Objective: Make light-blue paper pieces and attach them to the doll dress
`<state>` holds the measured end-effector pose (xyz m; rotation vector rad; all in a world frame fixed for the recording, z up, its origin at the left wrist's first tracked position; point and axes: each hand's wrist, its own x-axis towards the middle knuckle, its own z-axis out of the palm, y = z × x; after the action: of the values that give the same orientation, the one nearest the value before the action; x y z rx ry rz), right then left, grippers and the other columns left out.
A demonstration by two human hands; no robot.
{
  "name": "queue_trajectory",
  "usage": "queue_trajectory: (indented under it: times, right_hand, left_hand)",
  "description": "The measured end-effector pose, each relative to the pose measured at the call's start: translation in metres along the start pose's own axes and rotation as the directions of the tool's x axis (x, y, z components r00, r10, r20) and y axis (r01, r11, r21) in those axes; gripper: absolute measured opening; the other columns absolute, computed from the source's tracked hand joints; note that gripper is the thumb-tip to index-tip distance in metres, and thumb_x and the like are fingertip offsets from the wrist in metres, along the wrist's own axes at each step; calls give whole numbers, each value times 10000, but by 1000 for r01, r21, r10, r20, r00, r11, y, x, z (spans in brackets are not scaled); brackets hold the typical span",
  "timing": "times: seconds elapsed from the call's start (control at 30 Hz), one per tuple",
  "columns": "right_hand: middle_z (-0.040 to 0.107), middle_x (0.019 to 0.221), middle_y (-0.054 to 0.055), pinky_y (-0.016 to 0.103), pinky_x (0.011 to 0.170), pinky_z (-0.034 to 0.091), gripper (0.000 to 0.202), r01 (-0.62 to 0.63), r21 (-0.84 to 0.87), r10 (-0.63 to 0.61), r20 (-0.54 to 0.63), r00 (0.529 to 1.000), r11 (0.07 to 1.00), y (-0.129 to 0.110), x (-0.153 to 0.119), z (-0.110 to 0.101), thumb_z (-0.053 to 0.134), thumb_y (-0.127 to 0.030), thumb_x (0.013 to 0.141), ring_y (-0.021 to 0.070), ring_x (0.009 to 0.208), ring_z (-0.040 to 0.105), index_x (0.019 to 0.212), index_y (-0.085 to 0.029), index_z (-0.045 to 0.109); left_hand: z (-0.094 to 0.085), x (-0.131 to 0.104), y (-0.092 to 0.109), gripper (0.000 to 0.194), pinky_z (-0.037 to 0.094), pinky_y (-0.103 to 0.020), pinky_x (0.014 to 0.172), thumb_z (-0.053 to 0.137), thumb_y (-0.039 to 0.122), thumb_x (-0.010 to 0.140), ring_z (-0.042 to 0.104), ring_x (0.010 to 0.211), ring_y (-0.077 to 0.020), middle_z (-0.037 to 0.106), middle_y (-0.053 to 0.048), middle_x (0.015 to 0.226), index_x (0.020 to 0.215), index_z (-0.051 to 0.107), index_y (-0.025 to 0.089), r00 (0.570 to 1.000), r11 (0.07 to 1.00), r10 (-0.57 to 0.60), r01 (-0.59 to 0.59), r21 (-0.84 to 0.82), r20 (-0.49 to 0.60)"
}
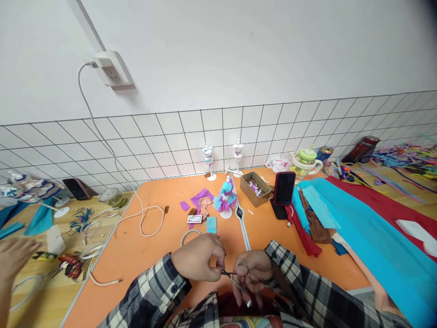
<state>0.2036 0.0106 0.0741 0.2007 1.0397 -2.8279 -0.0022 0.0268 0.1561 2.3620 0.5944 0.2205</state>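
Note:
Low in the middle of the head view are my two hands, close together over the table's near edge. My left hand (205,259) is closed, thumb and forefinger pinched at the dark tip of small scissors (228,274); anything finer between the fingertips is too small to make out. My right hand (254,271) is closed round the scissors' ring handles, and a small white bit shows near its lower fingers. Beyond them a small dress form (226,197) in turquoise and purple fabric stands upright, with purple scraps (202,197) and a turquoise square (211,224) beside it.
Two dress forms (208,159) stand by the tiled wall. A cardboard box (255,189), a propped phone (284,188) and a teapot (305,161) are right of centre. Turquoise cloth (368,228) covers the right side. White cable (141,214) lies left, near another person's hand (15,257).

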Motion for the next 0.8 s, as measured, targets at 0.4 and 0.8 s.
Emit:
queue_trajectory:
  times: [0.4,0.8]
  right_hand:
    - [686,688,135,341,431,559,703,107,94,-121,161,979,990,9,-8,-10,625,-626,630,105,325,476,894,25,651]
    - [649,653,108,214,296,422,693,209,73,-213,62,975,975,9,-19,-11,595,-625,663,74,334,441,899,25,639]
  left_hand:
    - [-33,-28,-75,253,395,-248,645,356,223,842,565,683,-168,625,-23,743,835,606,180,853,868,-462,491,70,-242]
    - [-12,-41,-96,380,416,-262,662,405,429,893,593,661,-184,650,-12,678,739,666,200,764,802,-568,598,2,-306]
